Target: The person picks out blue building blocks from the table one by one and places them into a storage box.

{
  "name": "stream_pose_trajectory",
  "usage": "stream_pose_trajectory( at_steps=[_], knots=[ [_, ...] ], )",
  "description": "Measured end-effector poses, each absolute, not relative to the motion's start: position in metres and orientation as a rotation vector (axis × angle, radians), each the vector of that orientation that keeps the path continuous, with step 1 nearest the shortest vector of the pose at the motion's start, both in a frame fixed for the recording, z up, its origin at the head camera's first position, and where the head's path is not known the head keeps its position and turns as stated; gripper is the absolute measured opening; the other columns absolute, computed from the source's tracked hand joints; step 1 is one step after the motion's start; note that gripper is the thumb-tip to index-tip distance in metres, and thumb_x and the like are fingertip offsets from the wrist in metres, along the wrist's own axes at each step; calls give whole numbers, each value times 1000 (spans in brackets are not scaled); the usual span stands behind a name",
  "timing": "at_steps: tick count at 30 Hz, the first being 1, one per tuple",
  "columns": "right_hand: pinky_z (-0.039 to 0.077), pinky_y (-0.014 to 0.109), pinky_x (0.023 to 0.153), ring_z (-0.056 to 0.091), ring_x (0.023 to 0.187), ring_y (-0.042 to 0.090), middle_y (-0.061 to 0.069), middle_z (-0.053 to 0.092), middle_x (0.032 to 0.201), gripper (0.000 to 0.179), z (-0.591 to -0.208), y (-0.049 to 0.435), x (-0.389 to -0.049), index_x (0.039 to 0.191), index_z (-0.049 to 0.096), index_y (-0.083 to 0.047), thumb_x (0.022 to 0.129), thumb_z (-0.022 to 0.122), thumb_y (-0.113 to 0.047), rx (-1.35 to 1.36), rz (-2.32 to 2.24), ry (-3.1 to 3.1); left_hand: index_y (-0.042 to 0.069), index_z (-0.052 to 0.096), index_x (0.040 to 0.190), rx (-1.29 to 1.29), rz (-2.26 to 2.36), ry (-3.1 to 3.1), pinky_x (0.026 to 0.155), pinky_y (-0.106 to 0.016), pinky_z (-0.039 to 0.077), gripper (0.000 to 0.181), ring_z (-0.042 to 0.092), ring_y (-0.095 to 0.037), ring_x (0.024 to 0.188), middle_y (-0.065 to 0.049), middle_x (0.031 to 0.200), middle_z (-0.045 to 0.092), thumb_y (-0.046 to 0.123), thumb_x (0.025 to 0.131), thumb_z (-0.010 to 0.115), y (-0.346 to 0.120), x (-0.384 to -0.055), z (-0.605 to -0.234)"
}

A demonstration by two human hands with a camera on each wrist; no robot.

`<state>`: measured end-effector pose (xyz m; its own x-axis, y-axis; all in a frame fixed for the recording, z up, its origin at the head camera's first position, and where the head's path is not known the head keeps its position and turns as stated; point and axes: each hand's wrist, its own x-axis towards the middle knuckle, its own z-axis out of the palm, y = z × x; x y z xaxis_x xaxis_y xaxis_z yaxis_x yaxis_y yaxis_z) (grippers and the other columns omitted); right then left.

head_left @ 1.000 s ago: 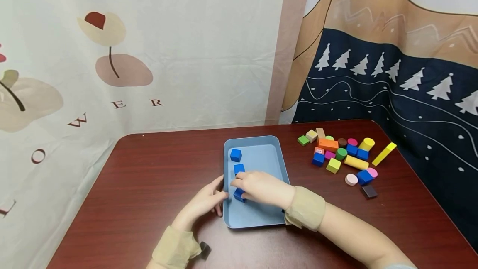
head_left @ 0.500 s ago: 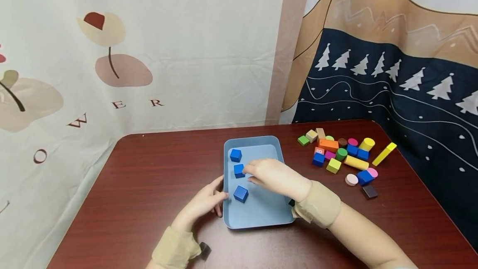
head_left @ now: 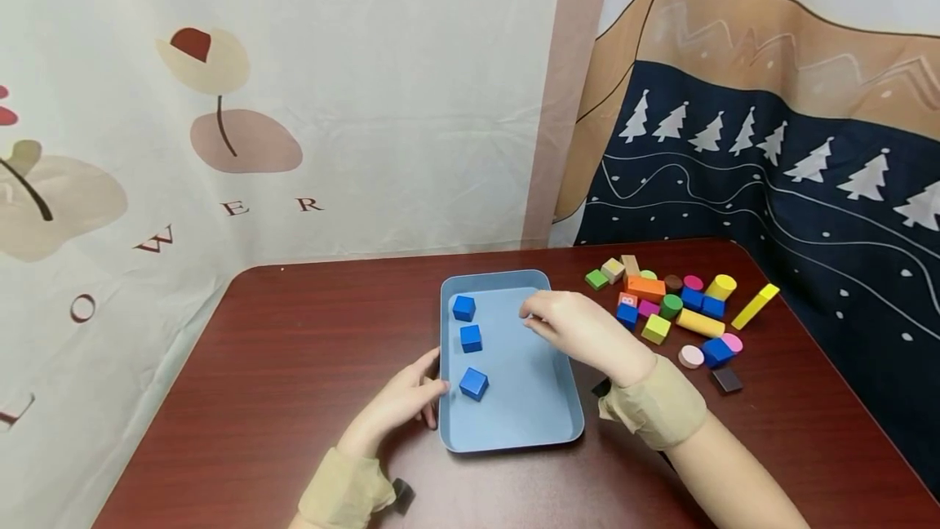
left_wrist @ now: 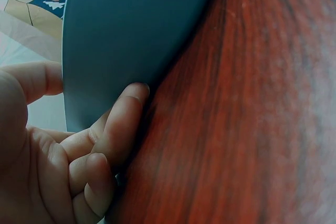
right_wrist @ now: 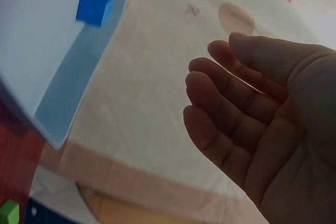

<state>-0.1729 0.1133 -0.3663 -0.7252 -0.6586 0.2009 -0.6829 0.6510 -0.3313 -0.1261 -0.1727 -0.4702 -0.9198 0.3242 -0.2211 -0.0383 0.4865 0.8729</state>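
A light blue tray (head_left: pixel 525 411) lies on the table with three blue cubes in a rough column along its left side: a far cube (head_left: pixel 463 308), a middle cube (head_left: pixel 471 339) and a near cube (head_left: pixel 473 384). My left hand (head_left: pixel 406 395) grips the tray's left edge; in the left wrist view the thumb goes over the rim and the fingers (left_wrist: pixel 123 124) lie along the outer wall. Above the tray's right side is my right hand (head_left: pixel 587 331). Its fingers (right_wrist: pixel 226 90) are loosely bent, with nothing between them and the thumb.
To the tray's right lie several mixed blocks, among them an orange block (head_left: pixel 645 289), a yellow cylinder (head_left: pixel 700 322), a yellow stick (head_left: pixel 755 306) and a dark flat block (head_left: pixel 727 380). Printed cloth (head_left: pixel 411 145) hangs behind the table (head_left: pixel 316 349).
My right hand has let go of the near blue cube and moved right and away from it, past the middle cube. My left hand stays at the tray's edge.
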Motion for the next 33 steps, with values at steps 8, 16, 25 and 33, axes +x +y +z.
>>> stream_pose_trajectory(
  at_steps=[8,16,25,33],
  knots=[
    [53,31,73,58,73,12,-1,65,86,8,-366,142,-181,96,70,-9,90,66,-13,937,677,-2773,2,27,149,243,1417,2371,45,-32,46,66,58,-23,45,-6,61,59,20,94,57,-174,-125,-471],
    [54,37,77,62,82,19,4,67,90,10,-370,163,-183,98,70,-5,91,66,-12,782,701,-2799,1,28,149,236,1406,2382,45,-32,45,65,58,-23,45,-6,58,59,20,93,57,-172,-125,-471],
    [53,46,79,62,85,28,13,69,97,15,-375,188,-184,101,69,-1,93,63,-12,593,680,-2836,2,27,149,243,1427,2366,45,-32,45,67,59,-24,45,-6,59,59,20,93,58,-172,-126,-469],
    [53,48,74,63,83,30,17,67,99,15,-389,203,-188,99,69,-2,93,62,-14,450,649,-2841,2,28,149,237,1436,2366,44,-33,45,67,58,-25,45,-7,58,58,20,93,59,-171,-126,-467]
  ],
)
